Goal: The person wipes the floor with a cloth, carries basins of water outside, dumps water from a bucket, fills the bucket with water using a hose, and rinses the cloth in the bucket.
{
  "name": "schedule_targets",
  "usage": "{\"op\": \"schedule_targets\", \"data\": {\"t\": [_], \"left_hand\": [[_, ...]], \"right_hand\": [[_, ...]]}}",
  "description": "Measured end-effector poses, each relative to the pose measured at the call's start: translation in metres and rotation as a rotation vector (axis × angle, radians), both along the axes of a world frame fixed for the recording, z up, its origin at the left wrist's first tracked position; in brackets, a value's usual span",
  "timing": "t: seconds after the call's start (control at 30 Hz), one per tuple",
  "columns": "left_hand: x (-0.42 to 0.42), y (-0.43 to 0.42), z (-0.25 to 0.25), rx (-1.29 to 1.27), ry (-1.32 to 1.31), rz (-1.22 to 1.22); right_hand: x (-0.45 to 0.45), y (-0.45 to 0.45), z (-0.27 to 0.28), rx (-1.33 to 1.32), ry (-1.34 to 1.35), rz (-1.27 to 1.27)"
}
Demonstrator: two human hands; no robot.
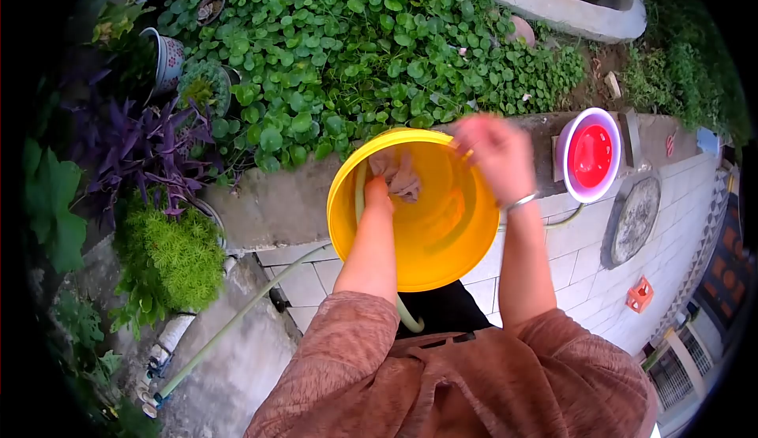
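In the head view a large yellow bucket [442, 256] is tilted with its mouth facing me. My left hand [377, 191] reaches inside it, fingers closed on a crumpled pale cloth [405, 179] against the inner wall. A pale green hose [360, 189] runs over the bucket's edge beside my left wrist. At the upper right rim is my right hand [496, 154], smeared by motion, with a bracelet on the wrist. Whether it touches the rim, I cannot tell.
A red basin [591, 156] sits inside a purple-white basin [564, 154] on the ledge at right. Leafy plants [316, 51] fill the bed beyond the ledge. Potted plants [170, 252] stand at left, near a hose [237, 316]. An orange object [639, 294] lies on the tiles.
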State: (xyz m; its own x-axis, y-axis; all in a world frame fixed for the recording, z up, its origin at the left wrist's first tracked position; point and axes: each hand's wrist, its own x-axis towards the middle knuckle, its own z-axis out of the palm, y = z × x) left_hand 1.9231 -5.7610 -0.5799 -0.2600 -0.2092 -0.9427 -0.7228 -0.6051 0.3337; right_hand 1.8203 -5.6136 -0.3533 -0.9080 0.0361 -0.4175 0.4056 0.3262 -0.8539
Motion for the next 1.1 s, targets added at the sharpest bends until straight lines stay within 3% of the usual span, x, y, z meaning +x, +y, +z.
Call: {"op": "schedule_targets", "data": {"t": [0.03, 0.07, 0.1, 0.13, 0.17, 0.2, 0.23, 0.27, 0.33, 0.4, 0.43, 0.5, 0.57, 0.6, 0.67, 0.73, 0.8, 0.87, 0.9, 0.97, 1.0, 1.03, 1.07, 1.1], "left_hand": [[0.005, -0.002, -0.013, 0.001, -0.003, -0.001], [0.013, -0.007, -0.035, 0.081, 0.051, 0.021], [0.018, -0.009, -0.048, 0.159, 0.103, 0.046], [0.012, -0.006, -0.027, 0.158, 0.101, 0.046], [-0.006, 0.000, 0.018, 0.055, 0.003, 0.059], [-0.017, 0.005, 0.041, -0.048, -0.093, 0.072], [-0.015, 0.006, 0.032, -0.051, -0.094, 0.068], [-0.011, 0.004, 0.018, -0.127, -0.204, 0.076], [-0.004, -0.001, -0.006, -0.201, -0.315, 0.086], [0.007, -0.007, -0.021, 0.096, -0.071, 0.163], [0.004, -0.006, -0.008, 0.097, -0.080, 0.167], [-0.020, -0.005, 0.036, 0.069, -0.208, 0.093], [-0.010, -0.007, 0.010, 0.132, -0.078, 0.095], [-0.012, -0.006, 0.011, 0.218, -0.135, 0.128], [-0.008, -0.009, 0.005, 0.304, -0.197, 0.161], [0.015, -0.018, -0.034, 0.621, 0.098, 0.158], [0.037, -0.025, -0.073, 0.932, 0.405, 0.153], [0.007, -0.002, -0.026, 0.666, 0.177, 0.051], [-0.009, 0.000, 0.032, 0.645, 0.043, -0.018], [0.000, 0.011, -0.001, 0.393, -0.075, -0.341], [-0.004, 0.010, -0.003, 0.398, -0.068, -0.341], [-0.002, 0.005, -0.001, 0.169, -0.077, -0.214], [0.004, 0.000, -0.001, -0.065, -0.091, -0.088], [0.006, -0.001, -0.003, -0.068, -0.095, -0.088]], "right_hand": [[0.010, -0.023, 0.002, -0.153, -0.361, 0.113], [0.033, -0.036, -0.041, -0.117, -0.411, 0.302], [0.053, -0.046, -0.089, 0.109, -0.265, 0.480], [0.061, -0.053, -0.121, 0.311, -0.314, 0.455], [0.059, -0.050, -0.150, 0.310, -0.313, 0.453], [0.054, -0.043, -0.181, 0.397, -0.443, 0.124], [0.057, -0.041, -0.211, 0.473, -0.570, -0.209], [0.077, -0.047, -0.249, 0.466, -0.573, -0.213], [0.114, -0.060, -0.305, 0.446, -0.334, 0.156], [0.109, -0.062, -0.275, 0.561, -0.402, 0.259], [0.104, -0.062, -0.254, 0.673, -0.466, 0.363], [0.095, -0.053, -0.250, 0.671, -0.583, 0.278], [0.102, -0.057, -0.267, 0.018, -0.433, -0.452], [0.113, -0.067, -0.260, 0.337, -0.188, -0.110], [0.110, -0.089, -0.201, -0.024, -0.245, -0.187], [0.107, -0.105, -0.155, -0.017, -0.133, -0.122], [0.104, -0.103, -0.150, 0.008, -0.037, -0.059], [0.086, -0.083, -0.168, 0.145, -0.211, -0.068], [0.076, -0.067, -0.186, 0.180, -0.304, -0.096], [0.070, -0.050, -0.227, 0.211, -0.390, -0.134], [0.073, -0.045, -0.249, 0.484, -0.092, 0.075], [0.076, -0.039, -0.260, 0.741, 0.204, 0.292], [0.066, -0.018, -0.257, 0.768, -0.083, 0.612], [0.067, -0.022, -0.254, 0.354, -0.317, -0.057]]}}
